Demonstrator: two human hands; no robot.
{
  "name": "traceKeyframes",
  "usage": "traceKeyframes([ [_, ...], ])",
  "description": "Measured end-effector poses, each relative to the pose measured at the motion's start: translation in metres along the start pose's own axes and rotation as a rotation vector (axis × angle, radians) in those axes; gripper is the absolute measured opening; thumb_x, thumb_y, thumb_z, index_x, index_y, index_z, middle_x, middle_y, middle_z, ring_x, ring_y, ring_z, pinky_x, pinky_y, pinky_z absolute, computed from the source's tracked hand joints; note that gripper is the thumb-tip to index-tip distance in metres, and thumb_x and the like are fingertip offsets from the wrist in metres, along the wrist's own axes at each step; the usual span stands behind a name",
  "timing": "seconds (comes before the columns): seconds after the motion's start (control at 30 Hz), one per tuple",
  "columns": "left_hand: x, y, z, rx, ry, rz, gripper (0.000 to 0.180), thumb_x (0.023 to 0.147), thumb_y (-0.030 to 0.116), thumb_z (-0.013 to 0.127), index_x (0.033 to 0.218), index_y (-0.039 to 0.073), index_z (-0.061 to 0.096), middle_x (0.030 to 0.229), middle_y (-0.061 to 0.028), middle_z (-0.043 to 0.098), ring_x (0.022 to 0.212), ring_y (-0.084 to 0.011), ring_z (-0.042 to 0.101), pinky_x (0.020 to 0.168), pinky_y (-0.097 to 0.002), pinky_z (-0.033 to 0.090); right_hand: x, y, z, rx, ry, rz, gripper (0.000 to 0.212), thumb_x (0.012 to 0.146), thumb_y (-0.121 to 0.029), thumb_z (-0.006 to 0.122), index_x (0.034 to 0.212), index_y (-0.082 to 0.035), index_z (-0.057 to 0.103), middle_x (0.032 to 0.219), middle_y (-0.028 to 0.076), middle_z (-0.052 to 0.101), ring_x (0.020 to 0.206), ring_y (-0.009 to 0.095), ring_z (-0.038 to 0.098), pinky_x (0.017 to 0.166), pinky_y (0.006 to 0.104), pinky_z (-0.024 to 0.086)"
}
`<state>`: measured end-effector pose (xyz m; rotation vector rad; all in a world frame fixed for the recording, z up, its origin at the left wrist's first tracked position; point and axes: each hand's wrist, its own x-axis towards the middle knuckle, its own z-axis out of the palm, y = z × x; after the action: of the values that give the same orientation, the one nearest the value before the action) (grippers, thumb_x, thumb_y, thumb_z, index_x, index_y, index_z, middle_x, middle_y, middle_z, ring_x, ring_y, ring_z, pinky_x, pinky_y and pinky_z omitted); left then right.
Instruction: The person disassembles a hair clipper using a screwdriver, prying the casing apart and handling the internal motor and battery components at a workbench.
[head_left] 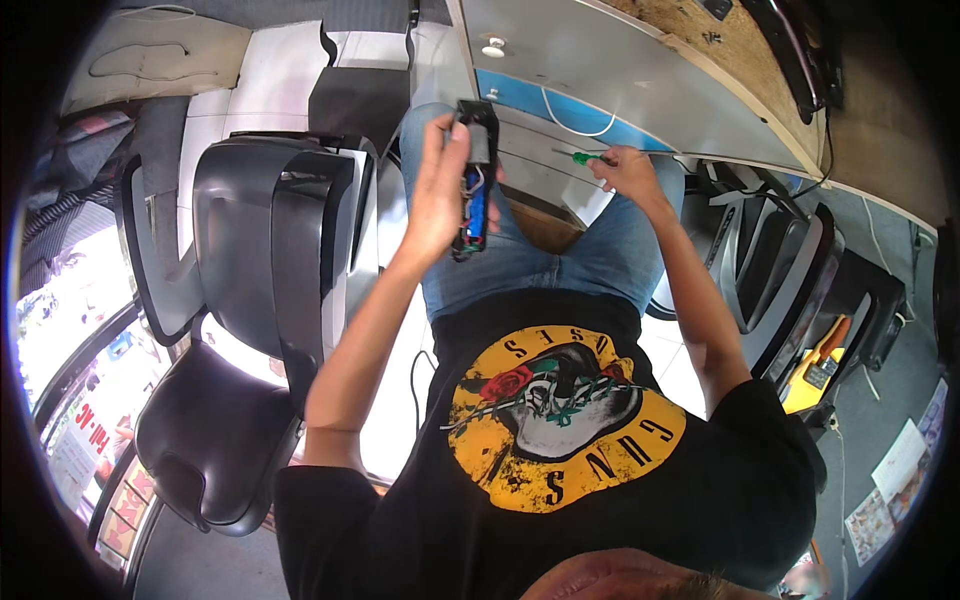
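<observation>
Shirt (555,430); left hand (438,195) around fore-aft device (477,180), right hand (633,174) around screwdriver (584,159), tip leftward.

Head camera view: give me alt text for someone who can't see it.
The left hand holds an opened black device, its blue insides showing, while the right hand holds a green screwdriver. A black chair stands to the left.

This is looking like a small repair shop; black chairs (245,240) are standing near posters (80,445); an opened device (476,205) and a screwdriver (586,158) are being held beside a worn desk (640,65).
</observation>
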<state>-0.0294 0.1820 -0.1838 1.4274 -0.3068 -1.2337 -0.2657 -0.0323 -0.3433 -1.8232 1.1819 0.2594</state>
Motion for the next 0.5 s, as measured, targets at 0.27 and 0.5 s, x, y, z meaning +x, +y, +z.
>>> traceKeyframes([
  [0.27,0.042,-0.1,0.014,-0.097,0.007,-0.056,0.043,0.111,0.048,0.043,0.138,0.015,0.034,0.089,-0.0131,0.063,0.056,-0.021,0.065,0.048,-0.0348,0.058,-0.068,-0.047,-0.054,-0.057,-0.02,-0.103,0.027,0.093,-0.023,0.075,0.094,0.005,0.072,0.075,0.01,0.073,0.065,0.016,0.072,0.063,0.03,0.055],
  [0.5,0.07,-0.141,0.023,-0.14,0.059,-0.079,0.042,0.112,0.046,0.045,0.135,0.013,0.035,0.087,-0.0142,0.065,0.075,-0.0255,0.074,0.067,-0.037,0.062,-0.132,-0.088,-0.1,-0.154,0.026,-0.223,0.022,0.094,-0.018,0.073,0.094,0.004,0.072,0.072,0.009,0.071,0.061,0.012,0.065,0.06,0.0302,0.051],
])
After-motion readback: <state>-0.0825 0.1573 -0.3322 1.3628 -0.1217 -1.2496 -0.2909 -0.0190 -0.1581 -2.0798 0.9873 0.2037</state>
